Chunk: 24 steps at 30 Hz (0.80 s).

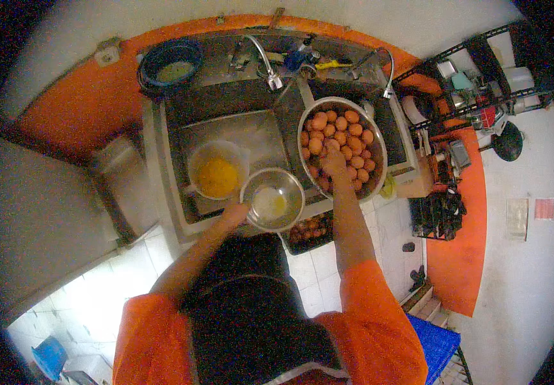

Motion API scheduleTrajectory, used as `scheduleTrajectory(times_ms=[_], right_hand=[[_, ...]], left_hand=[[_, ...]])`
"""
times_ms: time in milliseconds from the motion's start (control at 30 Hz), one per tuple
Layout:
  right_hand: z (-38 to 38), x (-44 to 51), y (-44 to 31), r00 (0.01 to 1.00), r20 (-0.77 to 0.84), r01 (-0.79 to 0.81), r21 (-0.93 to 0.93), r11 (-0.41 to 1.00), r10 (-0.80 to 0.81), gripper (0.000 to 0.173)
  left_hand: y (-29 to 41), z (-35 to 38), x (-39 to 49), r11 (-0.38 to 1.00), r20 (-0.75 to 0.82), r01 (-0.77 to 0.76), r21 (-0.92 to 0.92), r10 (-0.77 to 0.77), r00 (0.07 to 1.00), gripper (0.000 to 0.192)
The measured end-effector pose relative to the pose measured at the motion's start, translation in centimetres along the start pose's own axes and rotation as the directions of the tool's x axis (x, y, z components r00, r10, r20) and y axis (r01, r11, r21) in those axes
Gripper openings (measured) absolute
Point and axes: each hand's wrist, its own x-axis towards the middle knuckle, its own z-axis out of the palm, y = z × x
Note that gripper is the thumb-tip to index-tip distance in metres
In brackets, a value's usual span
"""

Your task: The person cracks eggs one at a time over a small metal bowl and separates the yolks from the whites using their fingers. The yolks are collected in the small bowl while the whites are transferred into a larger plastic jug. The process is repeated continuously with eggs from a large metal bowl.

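Note:
My left hand [236,216] grips the rim of a small metal bowl [292,211] with some clear and yellow egg in it, at the front edge of the sink. My right hand [334,161] reaches down among brown eggs [355,129] in a large metal pan [380,159] over the right basin. Its fingertips are partly hidden; whether they hold an egg is unclear. Left of the small bowl, a translucent pitcher [197,161] with yellow egg yolks [218,177] stands in the left basin [262,130].
Behind the basins are two curved faucets [263,55] [391,72] and a dark blue tub [144,70]. A dark container [322,243] of eggs sits below the sink's front edge. Black shelving [479,103] is mounted at right; a blue surface [433,341] lies lower right.

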Motion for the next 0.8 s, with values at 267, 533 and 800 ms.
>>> scheduleTrajectory(times_ms=[267, 533, 800], right_hand=[[-5.5, -9.8, -3.8, 0.904, -0.196, -0.098, 0.77, 0.63, 0.381, 0.041], [-4.0, -23.3, -6.1, 0.712, -0.412, -0.025, 0.795, 0.606, 0.569, 0.037], [-4.7, -23.6, -8.3, 0.808, -0.171, 0.006, 0.959, 0.282, 0.564, 0.034]], left_hand=[[1.3, 1.0, -1.0, 0.998, -0.037, -0.032, 0.052, 0.034, 0.999, 0.05], [-0.8, 2.9, 0.4, 0.949, -0.271, -0.285, -0.137, 0.24, 0.932, 0.041], [1.0, 2.1, -1.1, 0.993, -0.068, -0.114, -0.015, 0.113, 0.991, 0.049]])
